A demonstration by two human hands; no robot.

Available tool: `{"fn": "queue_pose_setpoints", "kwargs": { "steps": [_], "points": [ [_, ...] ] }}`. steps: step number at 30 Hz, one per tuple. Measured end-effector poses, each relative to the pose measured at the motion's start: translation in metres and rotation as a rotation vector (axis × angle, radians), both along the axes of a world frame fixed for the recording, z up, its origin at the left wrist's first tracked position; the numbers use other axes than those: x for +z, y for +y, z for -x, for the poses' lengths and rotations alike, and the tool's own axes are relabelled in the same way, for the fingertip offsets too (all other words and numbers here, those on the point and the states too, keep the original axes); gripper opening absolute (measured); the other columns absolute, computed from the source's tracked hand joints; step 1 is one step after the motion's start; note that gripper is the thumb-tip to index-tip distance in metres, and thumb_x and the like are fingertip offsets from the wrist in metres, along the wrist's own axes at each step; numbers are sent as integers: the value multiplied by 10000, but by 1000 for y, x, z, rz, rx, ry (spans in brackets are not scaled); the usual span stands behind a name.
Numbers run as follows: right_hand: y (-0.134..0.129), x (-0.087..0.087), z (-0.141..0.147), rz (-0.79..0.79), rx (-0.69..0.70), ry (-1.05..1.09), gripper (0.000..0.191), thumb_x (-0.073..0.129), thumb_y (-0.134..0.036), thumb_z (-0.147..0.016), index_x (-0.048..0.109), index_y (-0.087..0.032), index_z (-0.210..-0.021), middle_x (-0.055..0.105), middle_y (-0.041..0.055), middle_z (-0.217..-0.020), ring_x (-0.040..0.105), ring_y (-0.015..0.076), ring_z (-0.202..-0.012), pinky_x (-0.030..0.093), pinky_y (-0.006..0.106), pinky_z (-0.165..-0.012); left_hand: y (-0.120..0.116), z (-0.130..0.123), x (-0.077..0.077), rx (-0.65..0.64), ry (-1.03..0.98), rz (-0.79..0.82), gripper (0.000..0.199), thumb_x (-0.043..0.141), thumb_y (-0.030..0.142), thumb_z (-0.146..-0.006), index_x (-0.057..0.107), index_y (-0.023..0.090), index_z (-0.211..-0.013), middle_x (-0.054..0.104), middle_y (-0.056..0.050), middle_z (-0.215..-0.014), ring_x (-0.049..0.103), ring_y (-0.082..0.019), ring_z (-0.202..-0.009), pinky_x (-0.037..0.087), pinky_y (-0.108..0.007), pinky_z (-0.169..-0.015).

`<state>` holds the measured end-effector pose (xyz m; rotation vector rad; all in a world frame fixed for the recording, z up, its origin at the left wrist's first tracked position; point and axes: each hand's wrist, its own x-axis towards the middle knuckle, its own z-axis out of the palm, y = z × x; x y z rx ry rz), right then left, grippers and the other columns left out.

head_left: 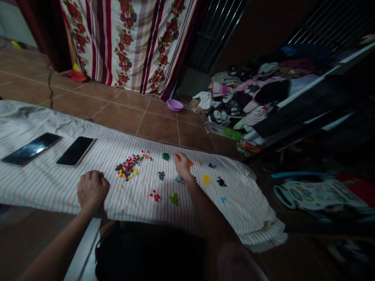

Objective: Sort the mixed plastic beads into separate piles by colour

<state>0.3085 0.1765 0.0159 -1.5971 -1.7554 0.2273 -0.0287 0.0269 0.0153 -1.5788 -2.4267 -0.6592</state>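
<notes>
On a striped cloth (111,199), a mixed pile of small coloured pieces (128,167) lies between my two hands. My left hand (92,190) rests on the cloth left of the pile, fingers curled under; what it holds, if anything, is hidden. My right hand (182,164) is closed in a pinch beside a dark green group (165,156), and its fingertips hide what is between them. Around it are separate groups: grey-blue (161,175), red (155,196), light green (174,199), yellow (206,179), black (221,182) and light blue (223,200).
Two dark phones (32,148) (76,151) lie on the cloth at the left. Beyond it, a purple basin (175,105) stands on the tiled floor, near a heap of clothes (249,93). A floral curtain (129,43) hangs behind.
</notes>
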Motion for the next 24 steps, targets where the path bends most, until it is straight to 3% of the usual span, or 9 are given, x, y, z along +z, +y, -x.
{"fn": "queue_pose_setpoints", "kwargs": {
  "steps": [5, 9, 15, 24],
  "points": [
    [0, 7, -86, 82, -282, -33, 247, 488, -201, -785, 700, -177, -910, 711, 67, -902, 630, 186, -816, 467, 290, -783, -1, -3, 3, 5, -6, -4, 182, 440, 245, -794, 593, 157, -843, 612, -117, -905, 511, -250, -868, 395, -364, -718],
    [0, 10, -121, 162, -401, -91, 263, 491, -188, -775, 706, -189, -925, 717, 68, -893, 638, 187, -829, 461, 276, -778, -2, -3, 4, 3, -1, 3, 186, 446, 244, -790, 596, 154, -853, 611, -117, -907, 511, -249, -864, 402, -366, -724],
    [0, 8, -131, 311, -414, -159, 284, 494, -172, -762, 733, -206, -913, 721, 68, -930, 649, 184, -861, 458, 249, -787, 0, -3, 2, 9, 13, 5, 191, 441, 239, -785, 599, 155, -852, 611, -111, -911, 508, -244, -870, 400, -357, -735],
    [-3, 7, -133, 360, -388, -42, 367, 489, -143, -707, 723, -193, -984, 717, 67, -971, 650, 183, -887, 470, 239, -776, -1, -2, 0, 11, 30, 2, 203, 420, 260, -802, 593, 161, -842, 609, -110, -896, 505, -245, -863, 385, -352, -715]
  ]
}}
